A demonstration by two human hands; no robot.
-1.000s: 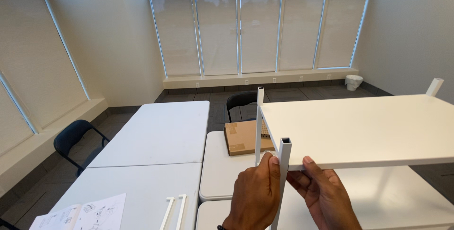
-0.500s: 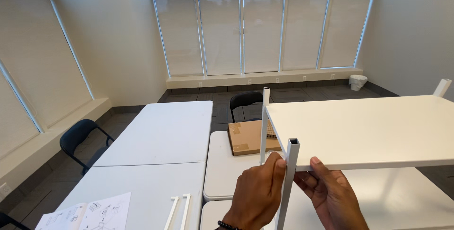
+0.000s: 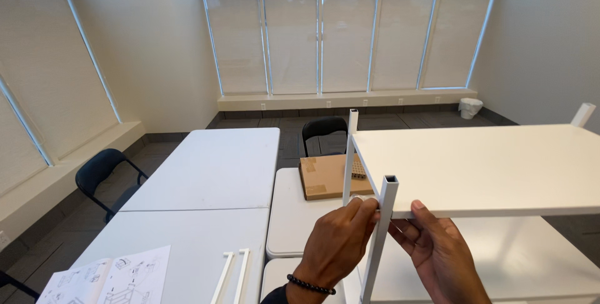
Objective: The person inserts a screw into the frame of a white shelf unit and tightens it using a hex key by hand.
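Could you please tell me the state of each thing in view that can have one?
Left hand: pinching the post.
Right hand: fingers under the shelf's edge.
White square post: upright, top end open.
White shelf board: level, raised.
Cardboard box: flat, closed.
Instruction sheet: lying open.
Window blinds: drawn.

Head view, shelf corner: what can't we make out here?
- Joint between white post and shelf board: covered by left hand and right hand.
- Anything pinched at the fingertips: too small.
- Post's lower end: cut off by bottom edge.
- Instruction sheet drawings: too small, partly cut off.
- Cardboard box: right part behind the shelf frame.
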